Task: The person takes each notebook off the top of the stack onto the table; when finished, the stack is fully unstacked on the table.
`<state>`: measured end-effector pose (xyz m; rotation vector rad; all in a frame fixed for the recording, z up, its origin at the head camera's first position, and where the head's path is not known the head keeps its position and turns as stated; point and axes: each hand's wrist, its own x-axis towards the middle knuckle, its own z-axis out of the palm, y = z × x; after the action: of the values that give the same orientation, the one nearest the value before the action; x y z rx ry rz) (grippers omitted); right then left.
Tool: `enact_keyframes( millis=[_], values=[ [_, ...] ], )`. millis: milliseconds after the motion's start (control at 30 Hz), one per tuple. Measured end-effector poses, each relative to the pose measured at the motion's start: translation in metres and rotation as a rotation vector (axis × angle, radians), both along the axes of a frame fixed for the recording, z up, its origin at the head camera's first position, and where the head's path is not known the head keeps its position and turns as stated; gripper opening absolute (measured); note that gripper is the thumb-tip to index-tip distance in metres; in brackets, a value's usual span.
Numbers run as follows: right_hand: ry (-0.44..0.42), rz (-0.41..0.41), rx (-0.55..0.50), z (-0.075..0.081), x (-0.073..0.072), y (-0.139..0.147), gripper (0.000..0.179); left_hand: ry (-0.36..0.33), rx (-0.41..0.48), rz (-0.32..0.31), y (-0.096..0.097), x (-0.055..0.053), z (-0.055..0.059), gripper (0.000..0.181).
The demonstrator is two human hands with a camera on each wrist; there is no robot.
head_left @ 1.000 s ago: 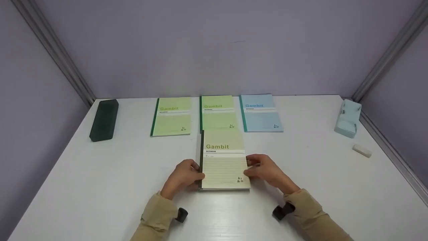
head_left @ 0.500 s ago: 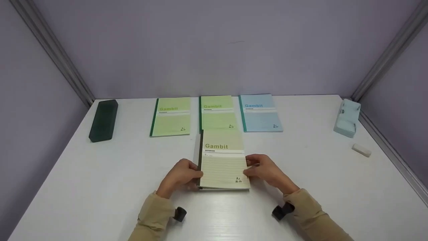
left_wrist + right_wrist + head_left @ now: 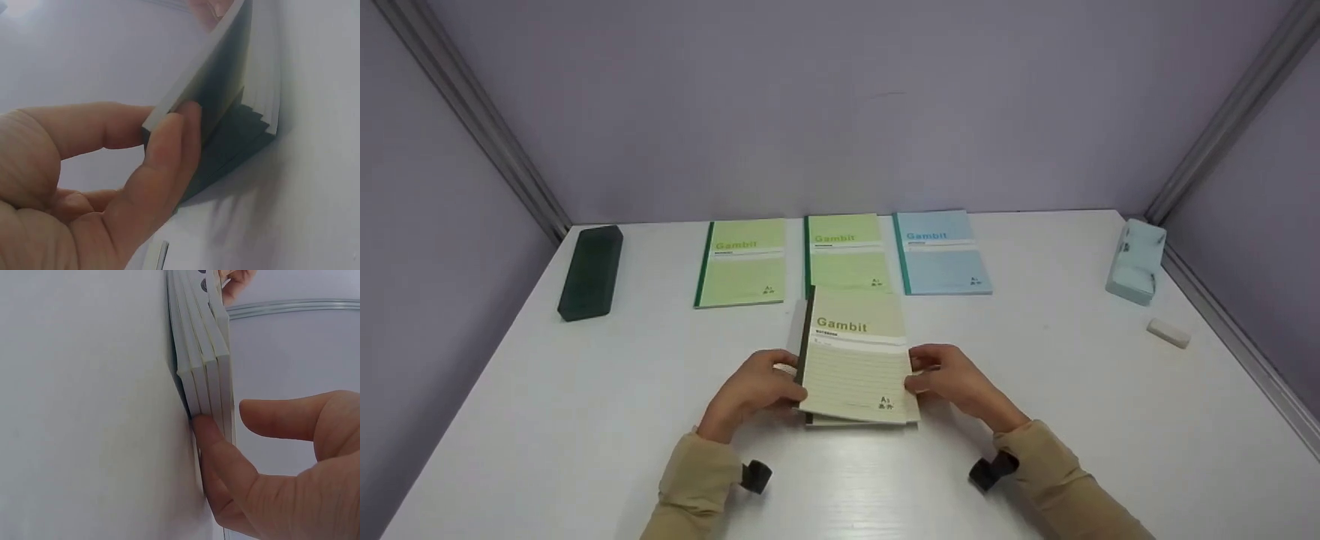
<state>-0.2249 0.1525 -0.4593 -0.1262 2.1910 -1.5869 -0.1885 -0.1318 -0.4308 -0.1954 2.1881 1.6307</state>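
Observation:
A cream Gambit notebook [image 3: 855, 367] lies skewed on a stack of notebooks [image 3: 913, 411], its near left corner raised. My left hand [image 3: 751, 386] pinches its dark spine edge, thumb above and fingers below. In the left wrist view, a wedge-shaped gap separates this top notebook [image 3: 194, 73] from the stack [image 3: 239, 135] under it. On the other side, my right hand [image 3: 958, 381] holds the stack's right edge. The right wrist view has its fingers [image 3: 211, 433] against the several layered notebooks [image 3: 205, 382], with the thumb close to the upper face.
Behind the stack are two green notebooks [image 3: 741, 270] [image 3: 847, 259] in a row with a blue notebook [image 3: 943, 259]. A dark green box-like case [image 3: 591, 274] stands at far left. At right are a pale blue case [image 3: 1137, 262] and a white eraser [image 3: 1168, 333] on the white table [image 3: 547, 420].
My left hand has moved slightly left and lifted the top notebook's near left corner, turning it askew over the stack. My right hand has stayed at the stack's right edge.

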Motion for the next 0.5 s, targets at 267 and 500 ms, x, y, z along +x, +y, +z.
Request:
enact_keyframes(
  millis=[267,500],
  values=[
    [0.006,0.017,-0.028,0.002,0.001,0.0,0.055,0.044,0.158,-0.043,-0.013,0.001,0.004,0.054],
    [-0.006,0.017,-0.041,0.004,0.001,0.0,0.055,0.069,0.235,-0.072,-0.025,0.004,0.008,0.057]
  ],
)
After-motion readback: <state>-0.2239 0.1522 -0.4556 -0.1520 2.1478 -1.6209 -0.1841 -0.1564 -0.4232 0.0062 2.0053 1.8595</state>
